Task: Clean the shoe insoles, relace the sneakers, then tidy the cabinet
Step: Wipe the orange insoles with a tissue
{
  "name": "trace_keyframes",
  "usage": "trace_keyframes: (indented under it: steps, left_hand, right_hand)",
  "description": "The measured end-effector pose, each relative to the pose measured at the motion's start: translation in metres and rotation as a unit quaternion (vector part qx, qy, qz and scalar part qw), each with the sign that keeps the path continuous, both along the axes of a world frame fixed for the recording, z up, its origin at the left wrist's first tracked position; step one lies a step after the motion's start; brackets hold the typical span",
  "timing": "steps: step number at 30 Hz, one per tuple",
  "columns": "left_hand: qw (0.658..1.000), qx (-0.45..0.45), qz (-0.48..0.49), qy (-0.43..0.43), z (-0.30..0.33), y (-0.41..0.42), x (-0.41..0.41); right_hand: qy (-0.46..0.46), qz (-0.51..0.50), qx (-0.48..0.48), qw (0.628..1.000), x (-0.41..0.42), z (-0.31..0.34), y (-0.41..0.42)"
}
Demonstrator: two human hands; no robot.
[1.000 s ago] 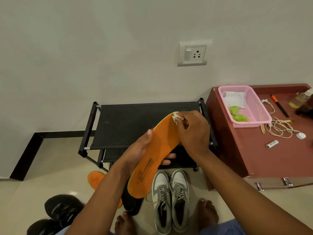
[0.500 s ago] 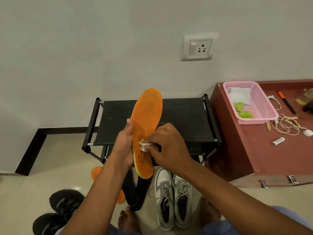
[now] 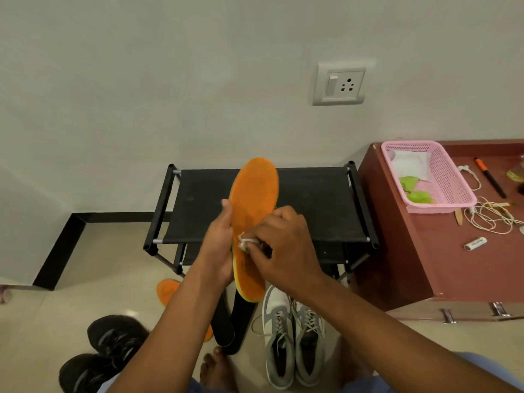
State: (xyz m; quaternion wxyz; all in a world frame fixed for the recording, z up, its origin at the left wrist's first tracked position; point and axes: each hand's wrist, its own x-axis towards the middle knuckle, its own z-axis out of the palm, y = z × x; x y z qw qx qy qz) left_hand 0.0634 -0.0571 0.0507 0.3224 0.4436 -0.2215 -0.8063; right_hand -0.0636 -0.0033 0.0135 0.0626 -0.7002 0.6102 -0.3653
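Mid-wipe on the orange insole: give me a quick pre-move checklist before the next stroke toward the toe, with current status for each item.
1. Left hand grips the orange insole along its edge: ok.
2. Right hand pinches the white wipe against the insole surface: ok.
3. Insole held roughly upright, toe end up, above the black rack: ok.
4. Upper part of the insole free of fingers for the stroke: ok.
5. Wipe still clean enough: cannot tell, mostly hidden by the fingers.
6. Second orange insole lies on the floor, ready for its turn: ok; whether it is cleaned: cannot tell.
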Motion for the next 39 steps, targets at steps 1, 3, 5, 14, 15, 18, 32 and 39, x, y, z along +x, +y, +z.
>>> trace_keyframes:
  steps: [1,3,5,14,15,18,32,39]
  left_hand:
    - [1.000,-0.011,-0.016,-0.013,0.000,0.003,-0.004]
    - [0.998,-0.034,-0.047,-0.032,-0.001,0.009,-0.010]
    - [0.995,-0.057,-0.073,-0.044,-0.002,0.014,-0.015]
    - [0.978,-0.102,-0.180,-0.036,-0.004,0.017,-0.008]
    - [0.976,-0.101,-0.190,-0.032,-0.003,0.017,-0.007]
    - [0.976,-0.089,-0.199,-0.014,-0.001,0.016,-0.006]
    - [0.992,-0.094,-0.052,-0.073,-0.009,0.002,-0.002]
    - [0.991,-0.086,-0.047,-0.086,-0.006,0.003,0.000]
  right_hand:
    - [0.004,-0.028,-0.005,1.000,-0.003,0.000,-0.004]
    - [0.006,-0.077,-0.011,0.997,-0.011,0.001,-0.015]
    - [-0.002,-0.112,-0.011,0.994,-0.020,0.001,-0.024]
    - [-0.026,-0.253,-0.010,0.967,-0.066,-0.002,-0.042]
    - [-0.029,-0.261,-0.013,0.965,-0.071,-0.002,-0.043]
    - [-0.056,-0.261,-0.012,0.964,-0.080,-0.007,-0.045]
    - [-0.215,0.021,0.130,0.968,-0.041,-0.002,-0.026]
    - [-0.403,0.013,0.170,0.899,-0.048,0.004,-0.033]
